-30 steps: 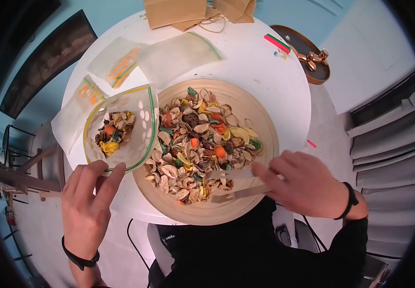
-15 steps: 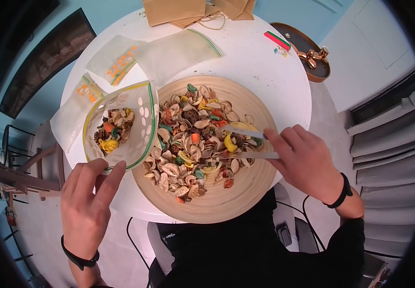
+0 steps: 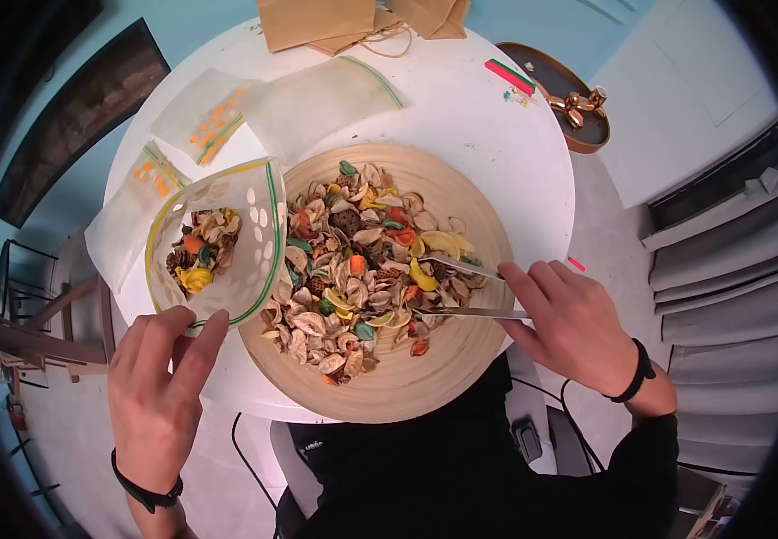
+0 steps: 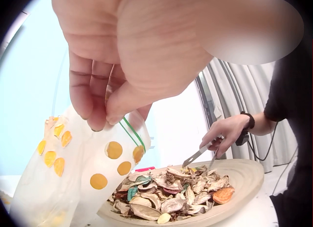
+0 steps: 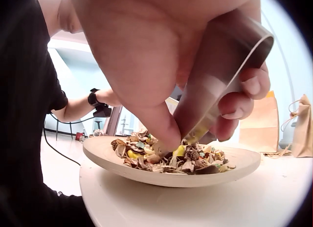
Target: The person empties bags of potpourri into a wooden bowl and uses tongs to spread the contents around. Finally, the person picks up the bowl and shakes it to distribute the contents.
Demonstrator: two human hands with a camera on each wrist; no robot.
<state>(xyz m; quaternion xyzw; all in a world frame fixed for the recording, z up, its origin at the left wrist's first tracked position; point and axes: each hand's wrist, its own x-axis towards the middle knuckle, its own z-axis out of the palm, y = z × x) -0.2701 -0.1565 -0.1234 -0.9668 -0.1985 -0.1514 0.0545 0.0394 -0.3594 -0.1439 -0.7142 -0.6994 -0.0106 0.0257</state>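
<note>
1. Nearest is the person's black clothing (image 3: 407,476), on the near side of the plate; it carries small pale lettering, too small to read.
2. To the left of the plate, the left hand (image 3: 157,386) pinches the near rim of an open zip bag (image 3: 243,287) between thumb and fingertips.
3. To the right of the plate, the right hand (image 3: 573,328) has its thumb and fingers bent round metal tongs (image 3: 479,313). The two arms of the tongs stand apart, and their tips reach in among the petals over the plate.
4. The round wooden plate (image 3: 443,368) rests on a white table (image 3: 537,180) and holds a heap of dried petals (image 3: 344,260) in beige, yellow, orange and green.
5. The open zip bag stands just left of the plate, with more dried pieces (image 3: 204,251) inside; round spots mark its side, and no words can be read on it.
6. Beyond the plate, to the left, lie flat zip bags (image 3: 317,108), two with orange marks.
7. Beyond the plate, to the right, is a red and green strip (image 3: 510,76).
8. Farthest past the plate are brown paper bags (image 3: 317,22); a dark tray (image 3: 546,67) with a shiny copper figure (image 3: 577,106) sits beyond it to the right.
</note>
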